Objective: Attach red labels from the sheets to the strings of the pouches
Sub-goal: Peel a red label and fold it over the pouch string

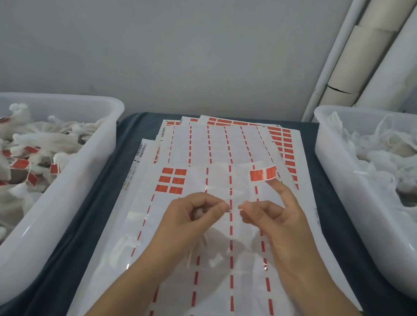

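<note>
My left hand (193, 213) and my right hand (271, 210) are close together above the top label sheet (209, 267). Each pinches one end of a thin white pouch string (233, 208) stretched between thumb and forefinger. A white pouch (205, 241) hangs under my left hand, partly hidden by it. A red label (262, 174) sticks to the raised fingertip of my right hand. Several red labels (171, 183) remain on the top sheet's upper left corner.
A white bin (58, 198) on the left holds pouches with red labels on them. A white bin (346, 198) on the right holds unlabelled white pouches. More label sheets (250, 135) lie fanned out behind. A dark blue cloth (89, 214) covers the table. White pipes (367, 50) rise at the back right.
</note>
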The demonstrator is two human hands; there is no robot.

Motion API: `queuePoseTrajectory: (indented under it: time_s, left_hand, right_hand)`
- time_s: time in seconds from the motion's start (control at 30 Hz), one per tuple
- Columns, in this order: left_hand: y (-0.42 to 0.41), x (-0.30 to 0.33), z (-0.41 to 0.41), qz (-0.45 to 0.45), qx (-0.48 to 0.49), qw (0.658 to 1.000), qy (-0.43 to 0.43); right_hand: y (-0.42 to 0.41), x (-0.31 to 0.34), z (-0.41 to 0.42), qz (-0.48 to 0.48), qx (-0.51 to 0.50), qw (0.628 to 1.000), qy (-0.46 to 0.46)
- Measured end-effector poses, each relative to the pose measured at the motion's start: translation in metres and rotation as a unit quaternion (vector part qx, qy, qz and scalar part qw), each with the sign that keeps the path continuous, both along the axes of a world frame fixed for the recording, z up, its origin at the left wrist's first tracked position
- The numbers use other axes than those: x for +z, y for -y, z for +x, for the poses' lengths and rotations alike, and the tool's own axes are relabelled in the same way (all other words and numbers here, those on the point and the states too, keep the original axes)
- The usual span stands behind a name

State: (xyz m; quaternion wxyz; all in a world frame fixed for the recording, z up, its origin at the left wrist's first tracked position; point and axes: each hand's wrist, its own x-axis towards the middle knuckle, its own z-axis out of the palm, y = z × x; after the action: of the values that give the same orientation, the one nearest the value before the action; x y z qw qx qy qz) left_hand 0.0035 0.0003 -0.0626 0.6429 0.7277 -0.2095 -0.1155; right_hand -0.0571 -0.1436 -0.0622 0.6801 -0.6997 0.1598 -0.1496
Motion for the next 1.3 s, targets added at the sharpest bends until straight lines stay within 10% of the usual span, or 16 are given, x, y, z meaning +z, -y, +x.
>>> queuePoseTrajectory:
  time_s: [1.3]
  left_hand:
    - [-0.003,0.004,0.001,0.090,-0.028,0.995,0.016]
  right_hand:
    - [0.010,-0.003,-0.003,-0.244,0.123,0.960,0.054]
